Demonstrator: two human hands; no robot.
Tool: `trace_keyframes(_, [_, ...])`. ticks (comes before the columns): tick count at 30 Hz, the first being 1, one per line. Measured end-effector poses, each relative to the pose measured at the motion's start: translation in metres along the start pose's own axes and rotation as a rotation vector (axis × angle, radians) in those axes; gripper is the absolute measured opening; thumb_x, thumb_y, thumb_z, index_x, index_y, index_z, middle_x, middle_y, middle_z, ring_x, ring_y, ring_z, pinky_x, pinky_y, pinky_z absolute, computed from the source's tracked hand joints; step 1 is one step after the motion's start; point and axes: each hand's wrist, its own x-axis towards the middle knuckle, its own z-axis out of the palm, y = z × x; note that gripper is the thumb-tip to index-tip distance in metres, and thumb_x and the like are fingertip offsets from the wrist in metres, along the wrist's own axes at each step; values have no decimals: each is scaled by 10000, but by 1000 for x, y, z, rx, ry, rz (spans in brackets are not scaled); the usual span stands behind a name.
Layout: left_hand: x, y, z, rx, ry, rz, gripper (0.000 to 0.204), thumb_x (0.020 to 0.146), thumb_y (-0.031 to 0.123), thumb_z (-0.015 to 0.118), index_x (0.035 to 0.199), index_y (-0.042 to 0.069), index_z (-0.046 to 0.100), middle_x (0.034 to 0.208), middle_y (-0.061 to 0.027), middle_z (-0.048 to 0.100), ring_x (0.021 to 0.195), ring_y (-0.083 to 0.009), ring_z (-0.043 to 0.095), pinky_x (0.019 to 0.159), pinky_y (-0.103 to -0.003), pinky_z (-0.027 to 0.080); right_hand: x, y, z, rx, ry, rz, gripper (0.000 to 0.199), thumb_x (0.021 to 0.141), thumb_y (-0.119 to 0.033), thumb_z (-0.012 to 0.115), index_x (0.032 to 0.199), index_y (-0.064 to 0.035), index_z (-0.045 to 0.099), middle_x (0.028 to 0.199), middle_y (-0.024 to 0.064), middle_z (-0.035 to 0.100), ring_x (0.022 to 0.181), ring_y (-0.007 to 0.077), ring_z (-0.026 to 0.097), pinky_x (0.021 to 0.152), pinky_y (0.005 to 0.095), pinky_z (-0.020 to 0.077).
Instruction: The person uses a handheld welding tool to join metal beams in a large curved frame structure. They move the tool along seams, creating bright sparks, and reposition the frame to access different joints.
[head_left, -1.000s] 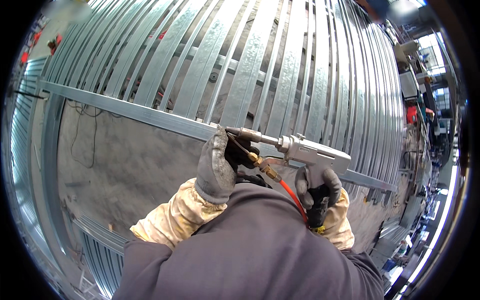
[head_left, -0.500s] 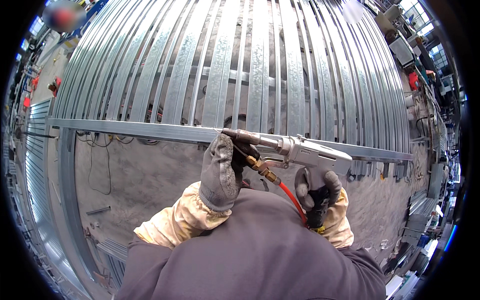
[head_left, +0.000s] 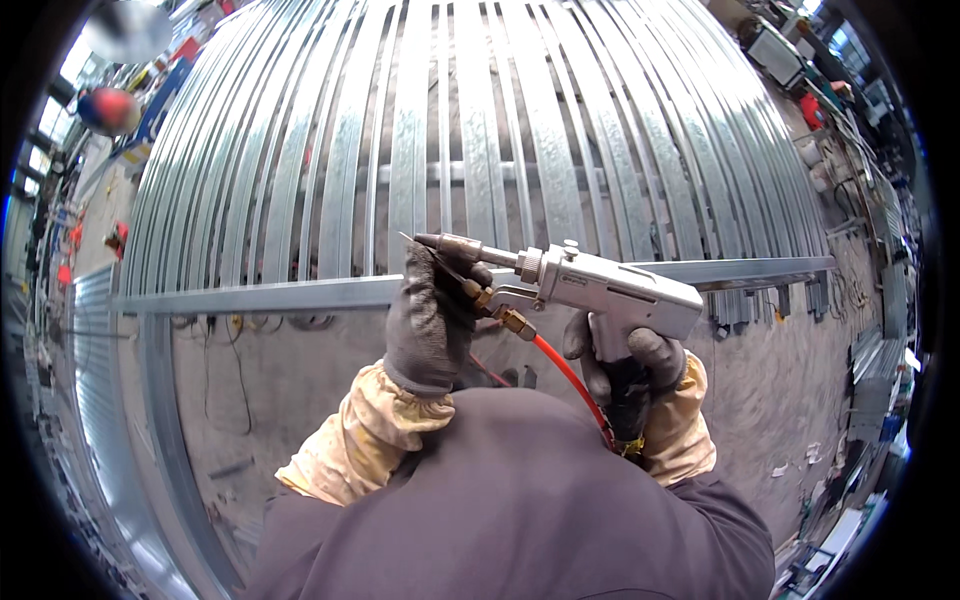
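Note:
A silver pistol-grip tool (head_left: 620, 296) with a tapered dark nozzle lies across in front of my chest, nozzle to the left. From its tip pokes a thin wire or pin. My right hand (head_left: 625, 365), in a grey and black glove, is closed round its grip. My left hand (head_left: 425, 320), in a dark grey glove, is closed at the nozzle end, its fingers partly hidden behind the nozzle and brass fittings (head_left: 515, 322). A red hose (head_left: 570, 372) runs from these fittings down toward my right wrist. Beyond the tool stretches a galvanised steel frame (head_left: 290, 296) with many parallel bars.
The frame's near rail passes behind my hands, with a steel leg or side beam (head_left: 165, 400) at the left. Dark cables (head_left: 238, 370) hang to the floor below the rail. Metal profiles (head_left: 880, 375) lie stacked at the right. Short steel pieces (head_left: 745, 305) sit below the rail.
The tool has risen slightly in view, and its nozzle now stands farther above the near rail. My left hand has moved up with it. The whole view has shifted and turned a little.

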Motion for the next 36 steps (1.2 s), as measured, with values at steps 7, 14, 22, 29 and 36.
trace_keyframes(7, [21, -20, 1, 448, -504, -457, 524, 994, 286, 529, 1419, 30, 362, 1201, -81, 547, 1040, -153, 572, 916, -314, 486, 28, -39, 38, -623, 291, -318, 495, 878, -351, 690, 1158, 32, 549, 912, 122, 639, 581, 113, 594, 472, 229, 470])
trace_keyframes(14, [19, 37, -5, 695, -835, -387, 632, 816, 162, 757, 1333, 28, 420, 897, -52, 628, 721, -114, 605, 661, -271, 522, 115, -18, 125, -645, 857, -880, 383, 948, -289, 632, 1141, 37, 572, 705, 51, 587, 577, 88, 555, 497, 201, 426])
trace_keyframes(22, [67, 210, -127, 1253, -811, -676, 436, 808, 172, 771, 1181, 51, 582, 977, -39, 652, 894, -101, 608, 804, -275, 507, 179, 113, 175, 156, 714, -607, 402, 841, 17, 663, 1163, -30, 426, 998, 134, 598, 804, 231, 654, 713, 383, 593])
trace_keyframes(29, [38, 291, -188, 1321, -504, -857, 698, 691, 131, 861, 1274, -21, 507, 1000, -63, 647, 850, -106, 613, 768, -264, 523, 215, 258, 180, 211, 734, -299, 351, 841, -19, 689, 1129, -40, 490, 1008, 106, 611, 873, 198, 653, 743, 344, 559])
trace_keyframes(36, [75, 312, -245, 1346, -362, -951, 590, 710, 183, 820, 1194, -35, 562, 987, -34, 632, 858, -110, 594, 789, -276, 506, 269, 304, 196, -158, 919, -69, 664, 817, -240, 715, 1310, -10, 335, 1183, 154, 579, 1070, 232, 621, 886, 338, 520])
